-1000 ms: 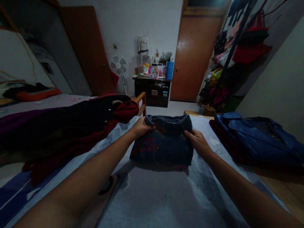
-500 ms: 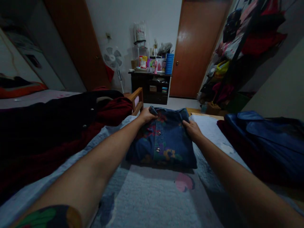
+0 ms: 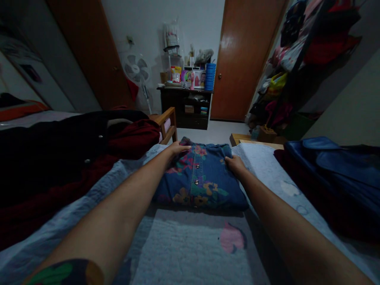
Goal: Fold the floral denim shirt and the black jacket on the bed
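A folded blue denim shirt (image 3: 212,170) with a floral print and metal buttons lies on the bed in front of me, its collar end away from me. My left hand (image 3: 177,148) grips the far left corner, thumb on top and the other fingers mostly hidden. At the far right side, my right hand (image 3: 235,163) is closed on the shirt's edge, with its fingertips partly out of sight. Under the shirt is a pale blue quilted bedspread (image 3: 190,245) with a pink heart pattern.
Black clothing (image 3: 53,150) and dark red fabric (image 3: 133,138) are heaped at left. On the right sits a stack with a blue garment (image 3: 332,166) on top. Beyond the bed stand a wooden chair (image 3: 169,122), a fan (image 3: 137,71) and a dark cabinet (image 3: 184,118).
The shirt's far edge has come down and the shirt lies flatter, with more of its print showing. Both hands have moved slightly left and lower in view, still holding it.
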{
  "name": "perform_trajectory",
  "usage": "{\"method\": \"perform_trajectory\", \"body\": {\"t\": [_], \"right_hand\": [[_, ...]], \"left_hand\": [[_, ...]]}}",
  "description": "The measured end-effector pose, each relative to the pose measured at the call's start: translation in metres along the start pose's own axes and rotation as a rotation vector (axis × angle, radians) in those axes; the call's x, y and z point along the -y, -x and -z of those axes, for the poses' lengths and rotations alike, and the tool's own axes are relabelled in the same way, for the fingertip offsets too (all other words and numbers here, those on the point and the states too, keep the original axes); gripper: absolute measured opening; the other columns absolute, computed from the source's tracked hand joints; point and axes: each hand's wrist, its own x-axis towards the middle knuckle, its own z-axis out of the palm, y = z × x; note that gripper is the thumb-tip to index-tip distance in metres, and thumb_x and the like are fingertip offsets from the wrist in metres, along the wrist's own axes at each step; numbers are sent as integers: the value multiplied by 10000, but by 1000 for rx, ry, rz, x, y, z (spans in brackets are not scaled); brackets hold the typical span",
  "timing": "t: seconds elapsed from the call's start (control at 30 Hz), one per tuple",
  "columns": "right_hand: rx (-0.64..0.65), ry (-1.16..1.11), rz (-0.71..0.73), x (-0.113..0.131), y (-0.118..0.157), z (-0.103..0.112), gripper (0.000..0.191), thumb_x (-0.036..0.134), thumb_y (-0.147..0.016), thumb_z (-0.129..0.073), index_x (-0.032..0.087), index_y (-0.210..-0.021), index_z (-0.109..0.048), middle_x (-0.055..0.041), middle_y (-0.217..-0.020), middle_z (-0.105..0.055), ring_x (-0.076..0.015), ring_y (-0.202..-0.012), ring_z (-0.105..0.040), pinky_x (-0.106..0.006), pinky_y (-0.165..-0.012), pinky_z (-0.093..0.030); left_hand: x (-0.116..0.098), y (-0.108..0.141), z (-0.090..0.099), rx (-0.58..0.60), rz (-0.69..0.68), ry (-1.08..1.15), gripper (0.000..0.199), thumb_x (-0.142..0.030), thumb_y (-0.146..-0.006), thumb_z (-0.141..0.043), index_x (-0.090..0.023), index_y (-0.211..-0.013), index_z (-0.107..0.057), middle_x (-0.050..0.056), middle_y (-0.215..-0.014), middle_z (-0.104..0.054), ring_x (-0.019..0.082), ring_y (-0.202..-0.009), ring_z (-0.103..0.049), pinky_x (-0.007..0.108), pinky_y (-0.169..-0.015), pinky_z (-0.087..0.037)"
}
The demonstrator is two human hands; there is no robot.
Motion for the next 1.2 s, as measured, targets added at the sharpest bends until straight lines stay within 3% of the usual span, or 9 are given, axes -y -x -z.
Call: {"method": "perform_trajectory", "body": {"t": [0.2, 0.4, 0.6, 0.73, 0.87, 0.9, 1.0, 1.1, 1.2], "right_hand": [[23, -63, -64, 6, -10, 0, 284, 407, -759, -614, 132, -800, -672, -52, -610, -651, -166, -515, -594, -252, -500, -422], [-61, -79, 37, 15, -19, 6, 275, 381, -801, -542, 150, -862, -679, -39, -669, -664, -153, -570, -608, -234, -543, -427], [-113, 2, 62, 8, -25, 4, 338, 409, -831, -491, 142, -902, -686, -79, -797, -699, -196, -740, -646, -261, -647, -462], [-143, 150, 1, -1, -26, -1, 309, 363, -811, -553, 106, -928, -680, -165, -907, -685, -287, -959, -626, -333, -791, -460], [-185, 250, -38, 3, -21, 3, 485, 333, -767, -623, 63, -1167, -576, -223, -1106, -621, -339, -1063, -570, -405, -873, -440], [-229, 302, -11, 7, -18, 4, 534, 310, -763, -622, 60, -1226, -530, -233, -1173, -584, -344, -1101, -544, -418, -899, -429], [-312, 524, 177, 28, -7, 3, 501, 253, -799, -556, 97, -1271, -492, -231, -1294, -493, -356, -1196, -463, -447, -961, -385], [-64, 656, 398, 51, 5, -11, 353, 259, -878, -457, 147, -1193, -570, -186, -1273, -536, -325, -1190, -486, -410, -976, -375], [207, 689, 520, 59, 12, -33, 382, 348, -930, -401, 179, -1232, -564, -140, -1302, -560, -280, -1198, -508, -371, -984, -375]], "left_hand": [[7, 22, 23, 47, 131, 27, 476, -309, -465, -844, -171, -884, -666, 38, -740, -716, 203, -617, -663, 346, -622, -546], [-4, 16, 8, -148, -110, -38, 470, -267, -498, -793, -154, -932, -654, -4, -736, -694, 179, -632, -644, 307, -644, -535], [10, 4, 3, -415, -290, -369, 489, -345, -647, -738, -158, -1080, -608, 74, -1026, -696, 239, -935, -653, 334, -843, -497], [15, 10, -5, -415, -119, -699, 633, -383, -746, -677, -145, -1294, -469, 186, -1252, -604, 316, -1155, -570, 395, -945, -433], [-7, 34, -27, -542, -21, -918, 810, -463, -789, -615, -140, -1451, -278, 268, -1459, -375, 420, -1356, -330, 553, -1050, -285], [-14, 43, -35, -527, -57, -961, 758, -471, -817, -573, -159, -1450, -299, 249, -1473, -362, 416, -1374, -299, 568, -1071, -242], [-23, 73, -65, -227, -192, -1072, 602, -520, -873, -462, -231, -1400, -416, 174, -1498, -371, 374, -1409, -251, 573, -1106, -169], [-11, 97, -91, -43, -274, -1128, 676, -622, -853, -437, -248, -1416, -420, 153, -1555, -289, 365, -1457, -123, 599, -1125, -60], [10, 107, -105, -10, -273, -1126, 738, -687, -831, -406, -249, -1425, -430, 134, -1586, -215, 365, -1465, -82, 604, -1133, -36]]}}
